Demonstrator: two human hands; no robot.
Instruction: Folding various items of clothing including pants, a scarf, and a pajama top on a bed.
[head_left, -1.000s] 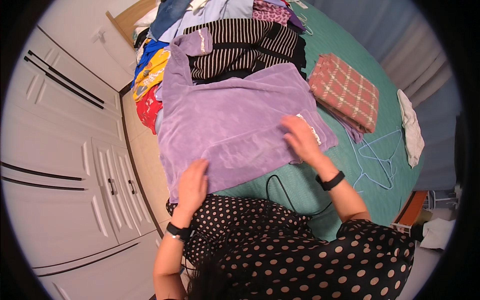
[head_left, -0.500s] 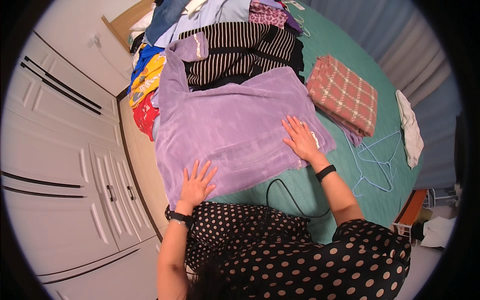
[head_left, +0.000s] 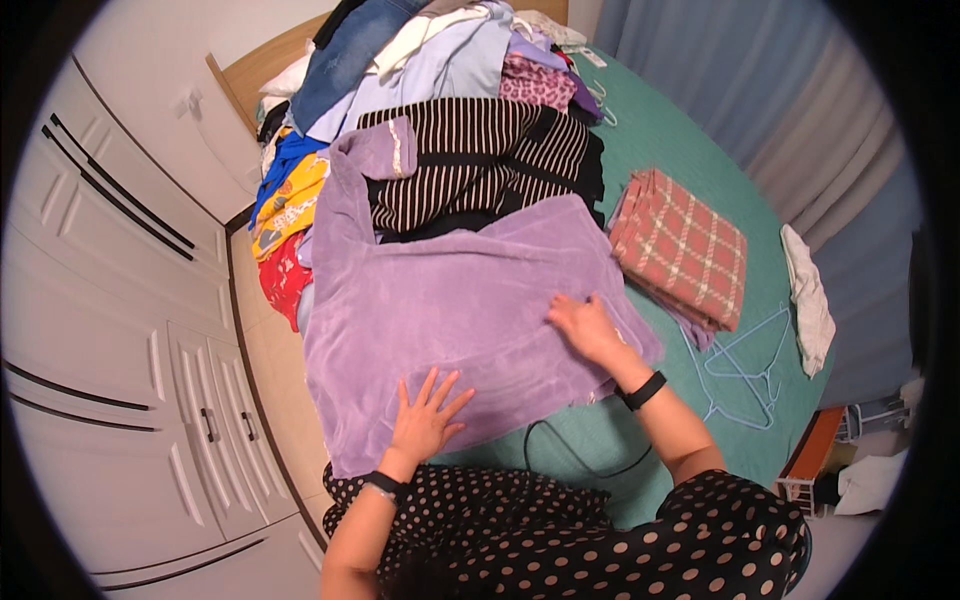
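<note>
A purple plush garment (head_left: 450,300) lies spread over the bed in front of me, with one lace-trimmed sleeve (head_left: 390,150) folded at its far left. My left hand (head_left: 422,418) rests flat on its near part, fingers spread. Toward the garment's right side is my right hand (head_left: 588,328), touching the plush with bent fingers and a gap between them; no cloth shows gripped, though the fingertips are partly hidden. A black-and-cream striped garment (head_left: 480,150) lies just beyond the purple one.
A folded red plaid cloth (head_left: 685,250) lies to the right, near light blue hangers (head_left: 740,375) and a whitish cloth (head_left: 808,295). Heaped clothes, including jeans (head_left: 365,60), cover the far end. A black cord (head_left: 575,455) loops near me. White cabinets (head_left: 110,300) stand left.
My left hand has slid rightward over the purple garment. The right hand has shifted slightly left, its fingers more bent than before. The view has tilted, showing more of the far end.
</note>
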